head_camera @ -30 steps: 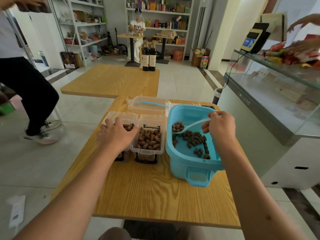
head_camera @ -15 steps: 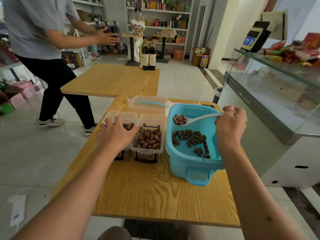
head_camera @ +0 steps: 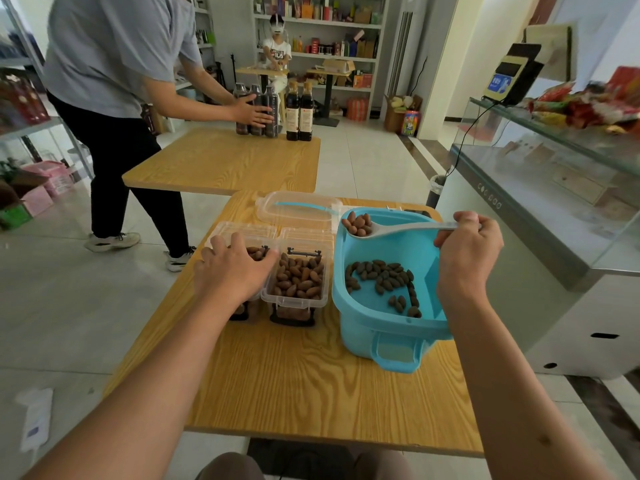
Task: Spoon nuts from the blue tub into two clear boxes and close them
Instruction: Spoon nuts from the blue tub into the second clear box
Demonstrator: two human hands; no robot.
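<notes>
A blue tub (head_camera: 363,317) with several brown nuts (head_camera: 384,277) on its bottom stands at the right of the wooden table (head_camera: 294,382). My right hand (head_camera: 465,254) grips a pale spoon (head_camera: 398,230), whose bowl holds several nuts above the tub's far left corner. Two clear boxes stand side by side left of the tub, lids hinged open behind them. The right box (head_camera: 296,282) is nearly full of nuts. My left hand (head_camera: 230,271) rests on top of the left box (head_camera: 242,311), covering most of it.
The tub's clear lid (head_camera: 298,209) lies at the table's far edge. A second table (head_camera: 225,161) beyond carries dark bottles (head_camera: 299,110); a person (head_camera: 114,98) leans over it, hands on bottles. A glass counter (head_camera: 540,216) runs along the right.
My right hand has lifted the spoon with nuts out of the tub's bottom, up and toward the far left rim. The person at the left has walked to the far table.
</notes>
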